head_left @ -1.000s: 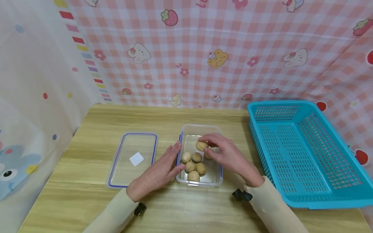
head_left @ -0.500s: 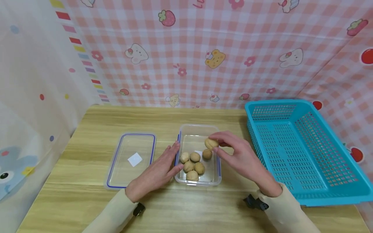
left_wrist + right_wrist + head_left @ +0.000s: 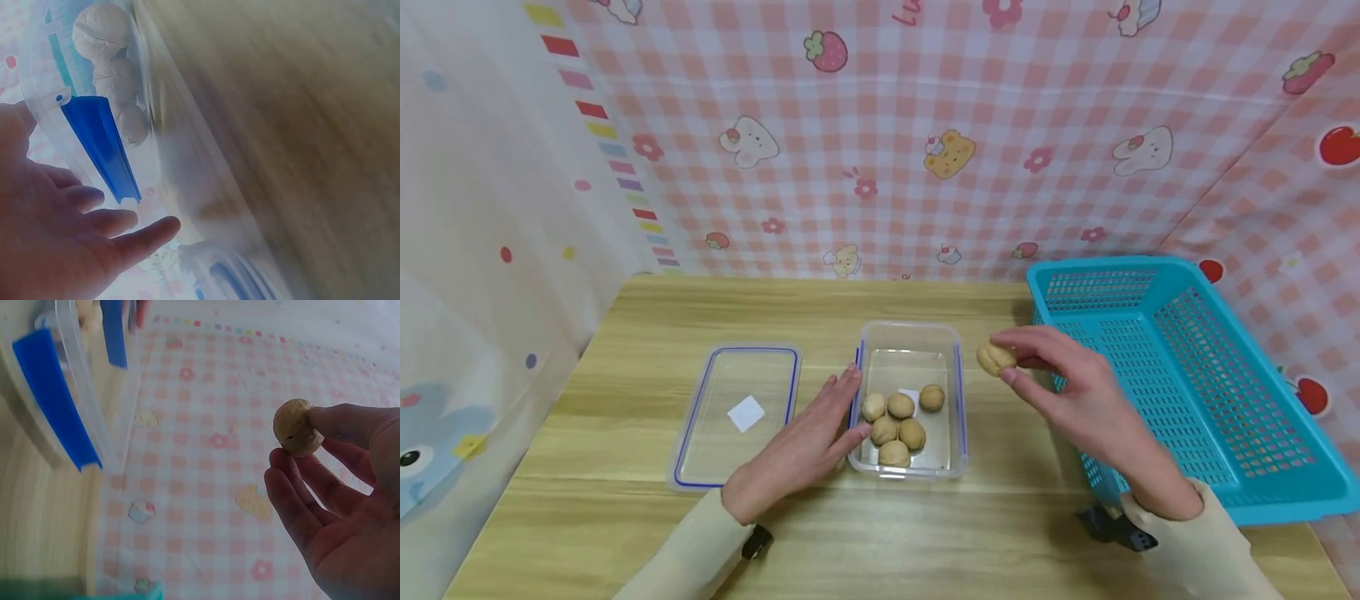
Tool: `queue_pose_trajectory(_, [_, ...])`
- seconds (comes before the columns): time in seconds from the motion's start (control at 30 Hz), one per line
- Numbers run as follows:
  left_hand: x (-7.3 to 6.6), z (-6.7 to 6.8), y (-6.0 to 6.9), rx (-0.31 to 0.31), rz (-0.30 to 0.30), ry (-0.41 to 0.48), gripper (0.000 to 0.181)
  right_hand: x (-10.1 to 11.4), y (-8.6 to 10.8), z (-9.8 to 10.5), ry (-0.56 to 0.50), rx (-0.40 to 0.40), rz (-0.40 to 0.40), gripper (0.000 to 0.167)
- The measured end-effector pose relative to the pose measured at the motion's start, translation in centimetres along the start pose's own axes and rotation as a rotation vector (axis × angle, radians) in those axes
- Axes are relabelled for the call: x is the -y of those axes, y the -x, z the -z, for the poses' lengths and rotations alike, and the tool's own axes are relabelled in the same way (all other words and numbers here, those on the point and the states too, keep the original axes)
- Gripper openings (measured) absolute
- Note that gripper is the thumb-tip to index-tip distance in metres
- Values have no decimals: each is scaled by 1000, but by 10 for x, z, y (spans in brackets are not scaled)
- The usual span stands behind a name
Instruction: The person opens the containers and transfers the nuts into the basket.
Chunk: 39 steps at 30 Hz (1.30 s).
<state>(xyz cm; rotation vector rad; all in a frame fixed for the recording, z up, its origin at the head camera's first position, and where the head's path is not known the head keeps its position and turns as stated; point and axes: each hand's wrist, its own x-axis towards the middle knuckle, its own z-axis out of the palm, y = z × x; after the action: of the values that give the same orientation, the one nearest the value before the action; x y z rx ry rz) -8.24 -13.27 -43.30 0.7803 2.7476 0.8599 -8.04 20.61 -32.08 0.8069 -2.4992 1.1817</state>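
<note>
In the head view, my right hand (image 3: 1086, 404) pinches a walnut (image 3: 996, 357) between thumb and fingers, above the table between the clear container (image 3: 962, 433) and the blue basket. The right wrist view also shows the pinched walnut (image 3: 299, 428). Several walnuts (image 3: 899, 406) lie in the container, mostly toward its left and front. My left hand (image 3: 797, 450) rests against the container's left wall with its fingers extended; the left wrist view shows that hand (image 3: 69, 231) beside a blue latch (image 3: 103, 147).
A clear lid (image 3: 709, 417) with a blue seal and a white square lies left of the container on the wooden table (image 3: 880, 533). The turquoise basket (image 3: 1213, 500) stands at the right. A patterned cloth (image 3: 880, 125) hangs behind the table.
My right hand has lifted the walnut out of the container and carried it to the right, toward the basket. My left hand has stayed at the container's side.
</note>
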Motion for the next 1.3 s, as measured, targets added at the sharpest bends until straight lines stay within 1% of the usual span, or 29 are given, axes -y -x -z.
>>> queue_pose_trajectory(0.27, [-2, 1, -1, -3, -7, -3, 72, -12, 0, 32, 22, -63, -40, 53])
queue_pose_trajectory(0.43, [-1, 1, -1, -4, -11, -10, 72, -24, 1, 47, 56, -106, -61, 50])
queue_pose_trajectory(0.6, [-1, 2, -1, 5, -5, -13, 71, -36, 1, 58, 84, -117, -76, 47])
queue_pose_trajectory(0.73, [-1, 1, -2, 7, -6, -12, 72, -46, 0, 64, 97, -108, -77, 48])
queue_pose_trajectory(0.87, [-1, 1, -2, 6, -3, -11, 72, -54, -1, 69, 129, -89, -102, 47])
queue_pose_trajectory(1.07, [-1, 0, -2, -7, -9, -6, 72, -62, -3, 76, 184, -35, -171, 44])
queue_pose_trajectory(1.3, [-1, 0, -2, -13, -11, 5, 72, -75, -5, 81, 226, 17, -278, 40])
